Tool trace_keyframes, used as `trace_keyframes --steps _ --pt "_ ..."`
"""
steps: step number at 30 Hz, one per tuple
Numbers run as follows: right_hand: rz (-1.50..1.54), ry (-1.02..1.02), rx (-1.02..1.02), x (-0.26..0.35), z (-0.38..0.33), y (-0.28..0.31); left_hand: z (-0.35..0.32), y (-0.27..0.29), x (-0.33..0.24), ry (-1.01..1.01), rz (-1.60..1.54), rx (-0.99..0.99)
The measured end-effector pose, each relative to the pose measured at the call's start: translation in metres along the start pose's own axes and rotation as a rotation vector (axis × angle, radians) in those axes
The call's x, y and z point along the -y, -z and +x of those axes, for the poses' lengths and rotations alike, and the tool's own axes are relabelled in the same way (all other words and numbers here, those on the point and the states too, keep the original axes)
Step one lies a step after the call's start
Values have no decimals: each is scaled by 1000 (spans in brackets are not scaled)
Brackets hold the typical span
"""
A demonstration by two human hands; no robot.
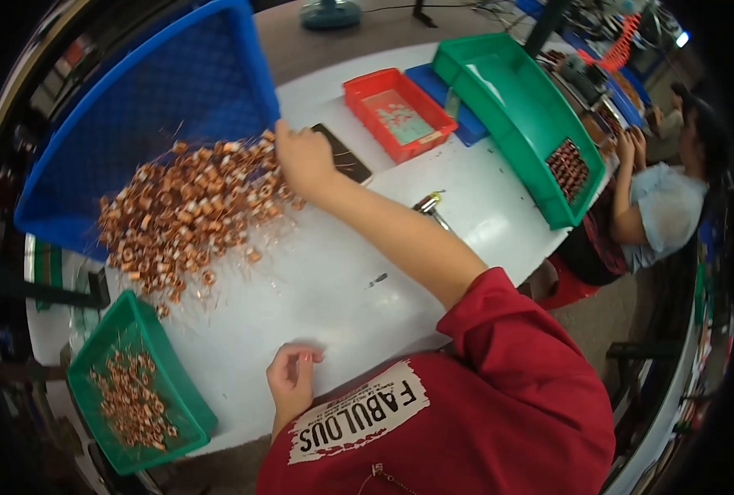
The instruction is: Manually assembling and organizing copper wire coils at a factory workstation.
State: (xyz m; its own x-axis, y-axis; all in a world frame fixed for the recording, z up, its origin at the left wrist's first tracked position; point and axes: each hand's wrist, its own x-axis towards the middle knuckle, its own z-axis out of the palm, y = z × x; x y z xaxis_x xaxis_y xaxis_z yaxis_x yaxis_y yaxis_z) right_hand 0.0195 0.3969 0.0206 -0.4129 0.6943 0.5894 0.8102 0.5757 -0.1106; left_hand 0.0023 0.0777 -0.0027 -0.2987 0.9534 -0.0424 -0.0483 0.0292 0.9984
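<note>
A large blue plastic bin (157, 99) stands tipped on its side at the far left. From its opening a heap of small copper wire coils (190, 214) with loose wire ends spreads onto the white table. My right hand (303, 161) is stretched far forward, closed at the bin's right rim beside the heap. Its fingertips are partly hidden. My left hand (291, 379) hovers near the table's front edge, close to my body. Its fingers are curled in, slightly blurred, and I see nothing in them.
A green tray (194, 408) with more copper coils is at the near left. A red tray (367, 99) with small pale pieces, a dark flat plate (352, 167), a metal tool (437, 213) and a long green tray (507, 107) with dark coils lie rightward. A co-worker (664, 206) sits at right.
</note>
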Motion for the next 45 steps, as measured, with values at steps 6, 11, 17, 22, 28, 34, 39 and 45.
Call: trace_keyframes --steps 6,11,17,22,28,34,39,45 --pt "-77 -46 -21 -5 -4 17 -6 -1 0 10 53 -20" --pt "-159 -19 -26 -9 -17 49 -1 -8 -1 5 87 -25" --pt "-32 -50 -75 -23 -44 109 6 -2 -7 -10 100 -35" --pt "1514 -350 477 -32 -96 182 30 -17 -48 -54 -69 -90" --pt "1898 -704 587 -13 -134 186 46 -43 -84 -64 -472 22" --pt "1708 -554 544 -6 -144 195 42 -46 -84 -6 -407 79" --pt "1395 -214 410 -4 -145 195 43 -32 -79 90 -461 90" --pt "1428 -322 554 -16 -151 185 40 -16 -66 159 -714 136"
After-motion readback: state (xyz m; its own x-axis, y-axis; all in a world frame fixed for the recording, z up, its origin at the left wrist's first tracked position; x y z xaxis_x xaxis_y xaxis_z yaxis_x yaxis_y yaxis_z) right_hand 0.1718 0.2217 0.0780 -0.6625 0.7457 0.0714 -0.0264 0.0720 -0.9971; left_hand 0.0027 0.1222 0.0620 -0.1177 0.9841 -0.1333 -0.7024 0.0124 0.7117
